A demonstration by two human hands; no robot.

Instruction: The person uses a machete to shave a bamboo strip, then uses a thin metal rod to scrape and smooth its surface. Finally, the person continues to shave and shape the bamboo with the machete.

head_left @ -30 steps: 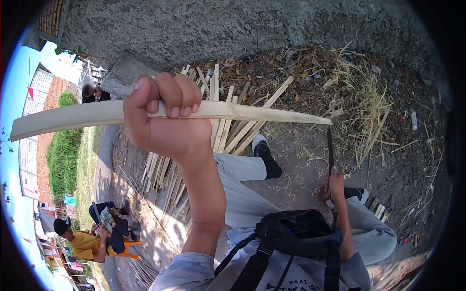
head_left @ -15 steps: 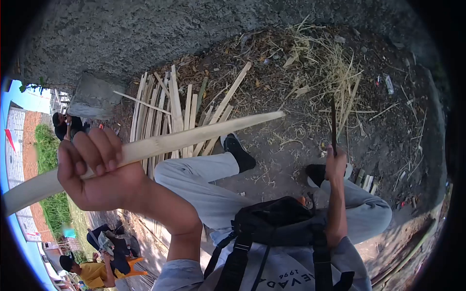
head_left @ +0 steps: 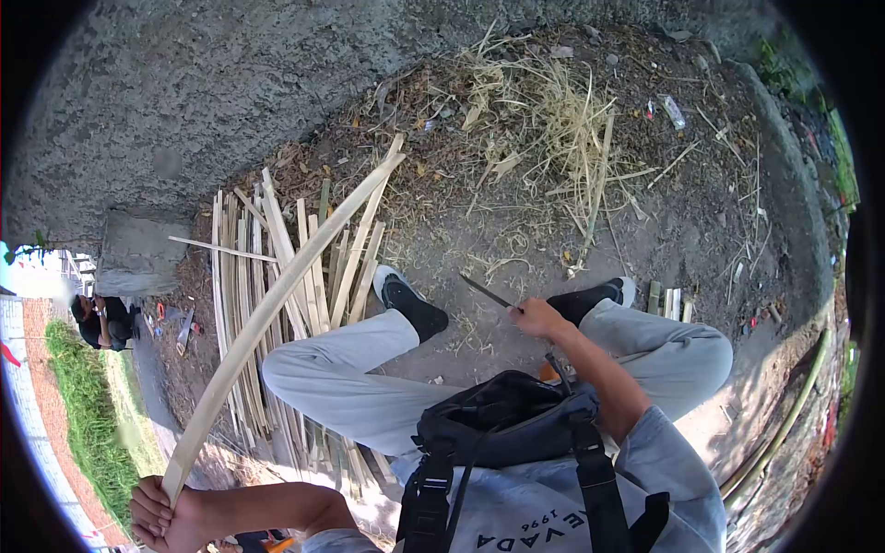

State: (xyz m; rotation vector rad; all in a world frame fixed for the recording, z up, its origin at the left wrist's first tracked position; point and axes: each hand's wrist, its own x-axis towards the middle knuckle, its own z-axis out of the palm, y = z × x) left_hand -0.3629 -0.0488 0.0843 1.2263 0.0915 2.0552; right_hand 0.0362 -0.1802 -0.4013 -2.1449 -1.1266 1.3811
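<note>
My left hand (head_left: 164, 516), low at the left edge, is wrapped round the lower end of a long, pale bamboo strip (head_left: 230, 369). The strip bows upward to the right, its far end above a pile of similar bamboo strips (head_left: 241, 286) on the ground. My right hand (head_left: 539, 320) grips the handle of a dark knife (head_left: 485, 291) in front of my knees. The blade points up and to the left, apart from the strip. Most of the knife's handle is hidden by my fingers.
Dry shavings (head_left: 562, 120) lie on the soil beyond my feet, below a rough concrete wall (head_left: 230, 74). A black bag (head_left: 507, 419) rests on my lap. Short pieces (head_left: 671, 302) lie beside my right leg. A person (head_left: 103, 323) sits at far left.
My left hand has moved down and left, tilting the bamboo strip more steeply. My right hand has swung left and the knife now points up-left instead of straight up. The view has shifted.
</note>
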